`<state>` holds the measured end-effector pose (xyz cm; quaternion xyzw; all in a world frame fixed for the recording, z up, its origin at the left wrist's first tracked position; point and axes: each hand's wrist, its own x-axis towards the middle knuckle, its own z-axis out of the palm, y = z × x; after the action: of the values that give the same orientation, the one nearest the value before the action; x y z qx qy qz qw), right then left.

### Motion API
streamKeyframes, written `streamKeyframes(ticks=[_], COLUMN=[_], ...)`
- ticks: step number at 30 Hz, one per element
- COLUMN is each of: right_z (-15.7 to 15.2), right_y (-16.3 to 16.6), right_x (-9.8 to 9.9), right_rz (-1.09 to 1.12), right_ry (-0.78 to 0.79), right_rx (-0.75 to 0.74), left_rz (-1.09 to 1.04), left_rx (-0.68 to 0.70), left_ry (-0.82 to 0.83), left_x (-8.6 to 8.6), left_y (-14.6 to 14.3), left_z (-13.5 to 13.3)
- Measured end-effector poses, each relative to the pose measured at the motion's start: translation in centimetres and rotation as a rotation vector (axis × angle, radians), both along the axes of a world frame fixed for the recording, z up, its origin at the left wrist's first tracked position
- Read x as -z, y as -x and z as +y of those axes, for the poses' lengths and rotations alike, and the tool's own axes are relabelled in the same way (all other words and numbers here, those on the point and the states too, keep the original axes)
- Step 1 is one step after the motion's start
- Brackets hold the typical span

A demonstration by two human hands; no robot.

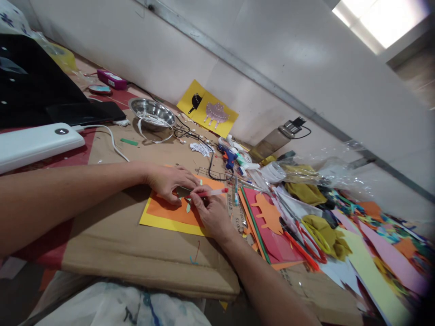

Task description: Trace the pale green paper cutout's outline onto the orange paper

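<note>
My right hand (212,210) is closed round a red pen (214,193) with a pale barrel, its tip end hidden between the two hands. Fingers stretched out, my left hand (173,182) lies flat on an orange sheet (166,207). Beneath that sheet lies a yellow sheet (159,223), whose lower edge shows. A small pale green paper piece (188,207) is between my hands on the orange sheet. A darker shape there is partly covered by my left fingers, and I cannot make out what it is.
Cardboard (136,249) covers the work surface. A metal bowl (152,113) and a blue glue gun (228,156) lie beyond my hands. At right are an orange paper cutout (268,213), red-handled scissors (311,244) and a bottle (275,142). A white power bank (41,145) sits at left.
</note>
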<state>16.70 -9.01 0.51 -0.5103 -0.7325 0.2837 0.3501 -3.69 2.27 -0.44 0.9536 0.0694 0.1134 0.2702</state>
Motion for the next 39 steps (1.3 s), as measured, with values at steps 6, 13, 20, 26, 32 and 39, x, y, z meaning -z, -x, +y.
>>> streamKeyframes(ticks=[6,13,20,26,32,39], right_z=[-0.04,0.02,0.02,0.1,0.08,0.04], right_y=[0.08,-0.03,0.12,0.09,0.18,0.08], right_x=[-0.03,0.21,-0.01,0.04,0.14,0.07], right_rz=[0.017,0.05,0.047,0.016,-0.006,-0.017], right_ry=[0.004,0.055,0.041,0.01,-0.007,-0.006], right_rx=[0.002,0.005,-0.013,-0.009,0.003,0.013], left_rz=[0.003,0.011,0.021,0.033,0.04,0.042], left_rx=[-0.003,-0.005,-0.014,-0.013,-0.012,-0.011], left_ry=[-0.004,0.004,0.012,0.01,0.005,0.004], left_x=[0.04,-0.09,-0.19,-0.25,-0.23,-0.22], left_y=[-0.11,-0.06,-0.09,-0.19,-0.15,-0.1], left_z=[0.06,0.01,-0.04,-0.09,-0.08,-0.04])
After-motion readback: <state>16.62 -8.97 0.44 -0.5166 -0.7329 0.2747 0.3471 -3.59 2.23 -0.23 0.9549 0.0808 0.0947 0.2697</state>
